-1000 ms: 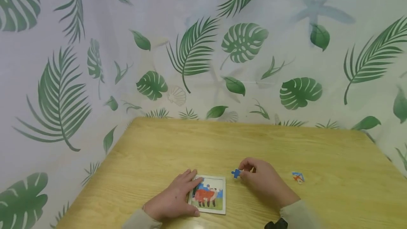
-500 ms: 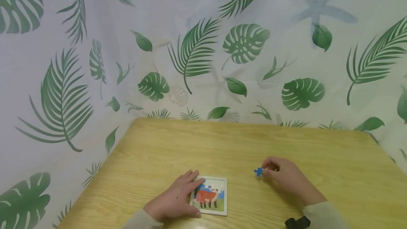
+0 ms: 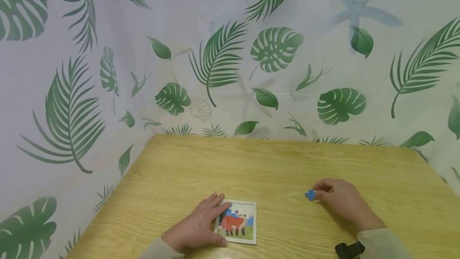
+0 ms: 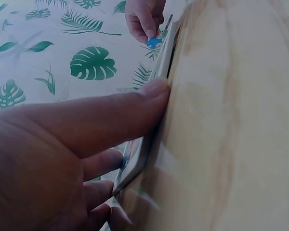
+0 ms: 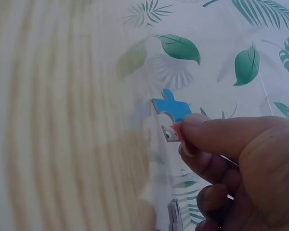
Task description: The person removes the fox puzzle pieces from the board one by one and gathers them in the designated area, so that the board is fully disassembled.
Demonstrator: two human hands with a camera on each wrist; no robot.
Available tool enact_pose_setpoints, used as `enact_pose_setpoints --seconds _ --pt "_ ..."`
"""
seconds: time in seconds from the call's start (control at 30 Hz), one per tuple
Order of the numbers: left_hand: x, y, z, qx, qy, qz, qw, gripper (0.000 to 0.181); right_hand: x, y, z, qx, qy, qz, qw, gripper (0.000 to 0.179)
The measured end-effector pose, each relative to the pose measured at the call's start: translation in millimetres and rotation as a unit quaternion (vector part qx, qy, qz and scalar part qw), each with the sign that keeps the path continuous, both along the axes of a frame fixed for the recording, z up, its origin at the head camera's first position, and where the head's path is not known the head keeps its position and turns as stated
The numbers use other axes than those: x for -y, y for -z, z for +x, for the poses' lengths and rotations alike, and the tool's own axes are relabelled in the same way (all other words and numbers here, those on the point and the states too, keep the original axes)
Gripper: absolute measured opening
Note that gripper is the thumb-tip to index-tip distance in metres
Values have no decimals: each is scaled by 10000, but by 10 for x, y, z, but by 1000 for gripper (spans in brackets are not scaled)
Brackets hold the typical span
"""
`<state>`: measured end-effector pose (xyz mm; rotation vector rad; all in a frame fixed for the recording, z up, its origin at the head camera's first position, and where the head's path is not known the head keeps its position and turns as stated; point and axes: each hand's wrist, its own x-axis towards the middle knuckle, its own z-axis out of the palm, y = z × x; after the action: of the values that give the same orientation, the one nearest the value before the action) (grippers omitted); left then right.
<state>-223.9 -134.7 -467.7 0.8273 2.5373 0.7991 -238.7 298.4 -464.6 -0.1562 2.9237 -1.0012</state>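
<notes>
My left hand (image 3: pixel 201 223) lies along the left side of a square puzzle tray (image 3: pixel 256 227), fingers extended over its upper left corner and thumb at its near edge. The picture in the tray (image 4: pixel 135 171) shows a red-brown animal, with a pale patch across the top. Off to the right, my right hand (image 3: pixel 343 201) pinches a blue puzzle piece (image 3: pixel 310 195) between thumb and fingers. In the right wrist view the blue piece (image 5: pixel 172 107) has a rounded knob, and a red and white part with an eye (image 5: pixel 171 134) shows below it at the fingertips.
The wooden table (image 3: pixel 215 163) runs back to a white curtain (image 3: pixel 230 63) printed with green leaves. A dark strap (image 3: pixel 349 250) sits on the right wrist.
The right hand has moved to the right, away from the tray, with the blue puzzle piece. A loose piece seen on the table earlier is now out of sight at that hand. The left hand stays put.
</notes>
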Motion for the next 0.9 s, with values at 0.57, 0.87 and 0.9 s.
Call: enact_pose_setpoints --seconds 0.57,0.87,0.9 --pt "18 -26 23 0 -15 -62 10000 94 79 84 9 -342 -77 365 9987 18" --pt "3 -23 31 -87 20 -116 9999 92 111 74 26 -461 -131 552 9973 14" --pt "-6 -20 23 -105 56 -84 9999 92 102 71 32 -468 -106 598 9971 14"
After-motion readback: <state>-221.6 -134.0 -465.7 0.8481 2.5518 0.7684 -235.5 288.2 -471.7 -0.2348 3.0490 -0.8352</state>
